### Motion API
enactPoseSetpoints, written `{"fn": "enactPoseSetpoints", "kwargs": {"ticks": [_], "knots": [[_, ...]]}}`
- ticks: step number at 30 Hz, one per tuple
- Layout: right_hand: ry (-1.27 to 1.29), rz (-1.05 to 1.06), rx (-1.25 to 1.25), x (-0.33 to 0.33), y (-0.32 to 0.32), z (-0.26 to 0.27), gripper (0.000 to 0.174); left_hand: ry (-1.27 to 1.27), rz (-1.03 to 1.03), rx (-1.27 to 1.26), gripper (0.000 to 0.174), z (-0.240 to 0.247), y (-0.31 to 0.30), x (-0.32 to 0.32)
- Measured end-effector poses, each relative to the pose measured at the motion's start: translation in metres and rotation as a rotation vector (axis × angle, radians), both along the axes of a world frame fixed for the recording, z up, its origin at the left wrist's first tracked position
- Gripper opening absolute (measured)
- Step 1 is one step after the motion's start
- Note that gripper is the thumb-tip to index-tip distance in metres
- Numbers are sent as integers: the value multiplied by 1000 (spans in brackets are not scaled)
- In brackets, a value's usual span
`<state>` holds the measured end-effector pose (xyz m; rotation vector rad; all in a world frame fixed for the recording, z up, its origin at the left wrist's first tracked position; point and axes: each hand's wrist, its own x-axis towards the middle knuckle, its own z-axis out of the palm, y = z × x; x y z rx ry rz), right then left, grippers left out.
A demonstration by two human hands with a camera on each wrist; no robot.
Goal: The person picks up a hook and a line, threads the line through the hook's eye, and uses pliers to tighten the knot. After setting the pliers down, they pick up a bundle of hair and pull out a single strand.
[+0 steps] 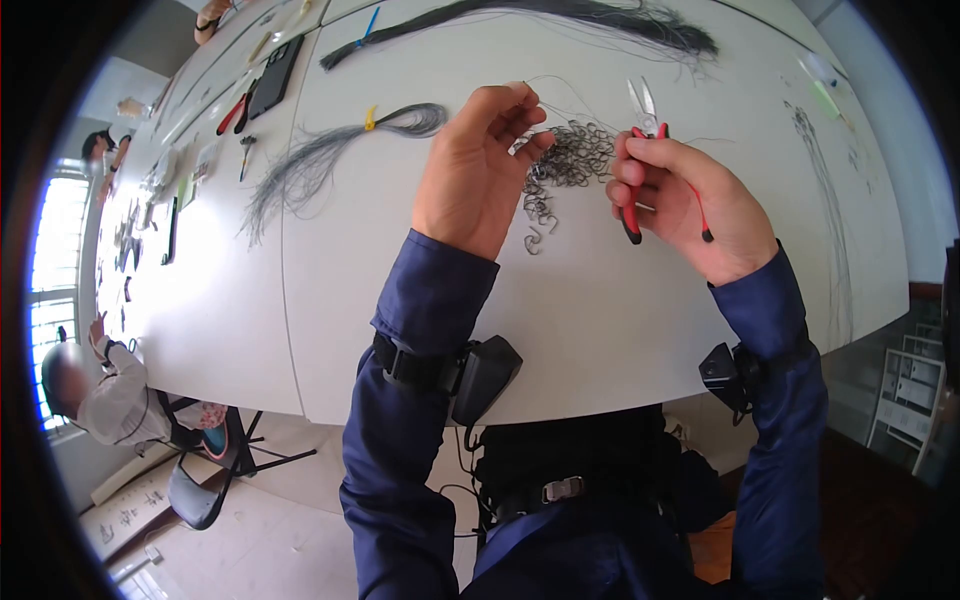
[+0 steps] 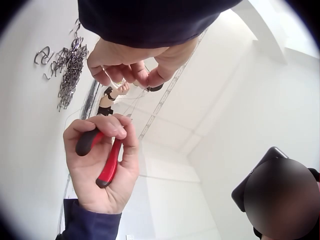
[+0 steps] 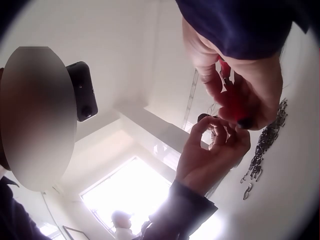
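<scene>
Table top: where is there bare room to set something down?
The widest bare patch of table seems to lie between your left sleeve and right sleeve, from the hook pile to the near edge. Another lies between left sleeve and seam, nearer you than the yellow-tied bundle. It's crowded around the hooks, between left hand and right hand.

Head view: we see a bright worktop (image 1: 600, 330), fisheye-bowed, its rim dark.
Window (image 1: 62, 240): we find it blown out at left, daylight spilling across.
Left wrist view: we get pale, soft light and black corners.
Right wrist view: we meet window glare low down, the nearer hand (image 3: 240, 85) shadowed, the pliers (image 3: 234, 102) blurred.
</scene>
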<state>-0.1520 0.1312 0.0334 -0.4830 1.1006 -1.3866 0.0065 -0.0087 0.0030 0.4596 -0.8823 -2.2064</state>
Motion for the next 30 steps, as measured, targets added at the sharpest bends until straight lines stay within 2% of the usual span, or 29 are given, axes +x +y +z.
{"fn": "enactPoseSetpoints", "kwargs": {"ticks": [3, 7, 10, 13, 14, 17, 27, 30], "knots": [[-21, 18, -27, -5, 14, 6, 30, -5, 34, -28, 14, 1, -1, 1], [120, 17, 33, -3, 24, 14, 36, -29, 65, -55, 12, 4, 4, -2], [459, -150, 56, 1, 26, 19, 37, -117, 92, -207, 12, 6, 5, -3], [463, -38, 2, 4, 25, 26, 40, -182, 124, -349, 12, 8, 8, -4], [521, 39, 6, 6, 23, 27, 42, -195, 135, -388, 12, 10, 10, -5], [691, 49, -10, 23, 8, 23, 44, -239, 162, -384, 17, 13, 14, -7], [798, -45, -16, 26, -7, 10, 49, -228, 125, -396, 14, 11, 14, -5], [830, -29, -23, 26, -6, 9, 43, -222, 111, -400, 13, 10, 13, -5]]}}
